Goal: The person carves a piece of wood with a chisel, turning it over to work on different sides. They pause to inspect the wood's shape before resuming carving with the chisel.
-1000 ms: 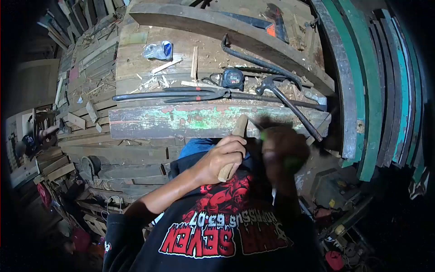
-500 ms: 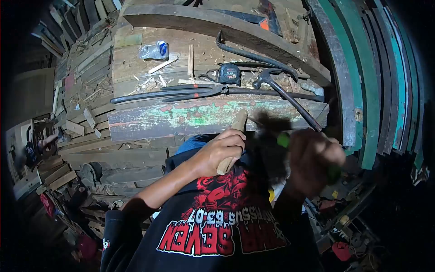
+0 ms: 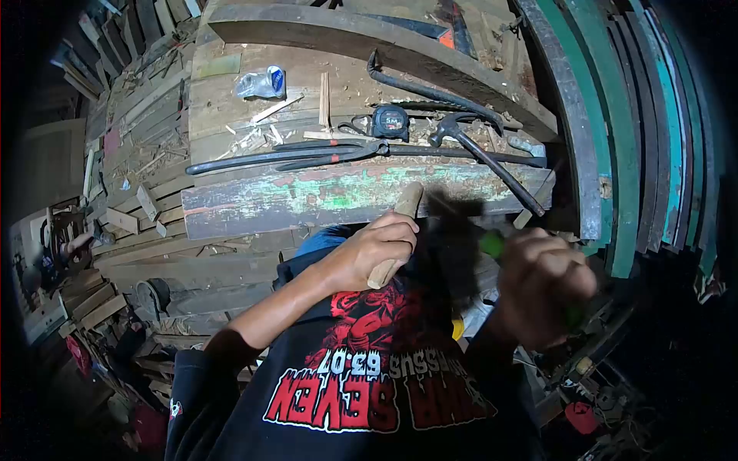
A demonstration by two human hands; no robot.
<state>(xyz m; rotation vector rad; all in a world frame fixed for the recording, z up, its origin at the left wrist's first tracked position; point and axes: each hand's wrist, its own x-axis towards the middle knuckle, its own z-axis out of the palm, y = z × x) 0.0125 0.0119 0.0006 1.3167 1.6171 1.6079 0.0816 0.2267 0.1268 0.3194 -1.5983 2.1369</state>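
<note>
Bench [image 3: 215, 104] strewn with splinters [image 3: 324, 101], paint-flaked plank [image 3: 284, 197] along its near edge. Left hand [image 3: 382, 247] closed around a wooden piece [image 3: 409, 200]: tan, rough-faced, stick-like, slanting, upper end overlapping the plank in view, lower end before the shirt [image 3: 365, 392]. Right hand [image 3: 546, 286], blurred, fisted around a green handle [image 3: 492, 244]; far end indistinct.

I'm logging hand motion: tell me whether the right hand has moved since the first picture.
Yes: against the paint-worn board, the right hand has shifted rightward and down the view.
</note>
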